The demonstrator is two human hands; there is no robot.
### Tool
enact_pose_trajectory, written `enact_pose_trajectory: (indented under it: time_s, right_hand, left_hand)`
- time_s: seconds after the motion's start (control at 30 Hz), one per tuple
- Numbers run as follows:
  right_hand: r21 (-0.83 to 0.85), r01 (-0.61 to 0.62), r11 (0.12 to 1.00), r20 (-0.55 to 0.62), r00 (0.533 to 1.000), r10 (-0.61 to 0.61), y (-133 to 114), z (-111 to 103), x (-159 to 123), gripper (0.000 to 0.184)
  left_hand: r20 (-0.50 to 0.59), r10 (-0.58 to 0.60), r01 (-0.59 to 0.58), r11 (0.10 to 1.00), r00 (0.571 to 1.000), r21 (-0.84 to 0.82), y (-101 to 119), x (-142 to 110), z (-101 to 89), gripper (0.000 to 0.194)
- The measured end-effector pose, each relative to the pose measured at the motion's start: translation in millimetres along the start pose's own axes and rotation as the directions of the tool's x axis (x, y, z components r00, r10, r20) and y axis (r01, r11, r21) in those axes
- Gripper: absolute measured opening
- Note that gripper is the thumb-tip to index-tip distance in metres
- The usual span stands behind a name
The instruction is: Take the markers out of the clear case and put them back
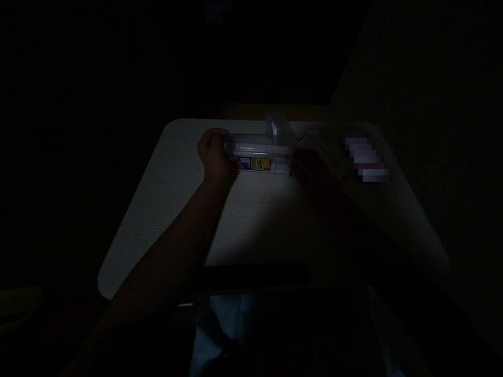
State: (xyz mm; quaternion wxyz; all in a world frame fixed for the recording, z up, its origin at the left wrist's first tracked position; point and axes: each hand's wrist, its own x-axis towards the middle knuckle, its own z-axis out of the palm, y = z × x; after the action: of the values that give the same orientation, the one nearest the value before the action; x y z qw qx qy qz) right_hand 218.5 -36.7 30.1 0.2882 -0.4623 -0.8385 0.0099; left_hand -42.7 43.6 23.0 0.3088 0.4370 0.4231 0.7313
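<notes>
A long clear plastic case [255, 151] with a yellow, blue and red label [251, 164] on its near side is held above the table's far half. Around its left end my left hand [214, 152] is closed, thumb toward the top. At the top right of the case a clear plastic piece [277, 128] sticks up; whether it is a lid I cannot tell. My right hand [308, 170] is in deep shadow at the right end, its fingers curled against the case. What is inside the case is too dark to make out.
The light table [153, 209] has rounded corners and a dark slot [259, 273] along its near edge. To the right lies a phone-like object with a blurred screen [365, 157]. Thin items [324, 149] lie between it and the case. Everything around is very dark.
</notes>
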Motion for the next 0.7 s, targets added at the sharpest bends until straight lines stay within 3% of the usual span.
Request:
enact_pose_trajectory:
  time_s: [0.27,0.5,0.7]
  right_hand:
    - [0.128,-0.126,0.984,0.040,0.992,0.122,-4,-3,10,0.031]
    - [0.279,-0.229,0.933,0.047,0.973,0.225,-10,-11,10,0.030]
    - [0.185,-0.288,0.940,-0.021,0.955,0.296,-5,-30,1,0.035]
  left_hand:
    - [0.034,-0.011,0.009,0.999,0.999,0.035,4,-1,-0.7,0.042]
    - [-0.018,-0.059,0.059,0.998,0.998,0.013,20,-8,7.1,0.017]
    - [0.019,-0.034,0.033,0.999,0.999,0.006,11,-5,2.7,0.022]
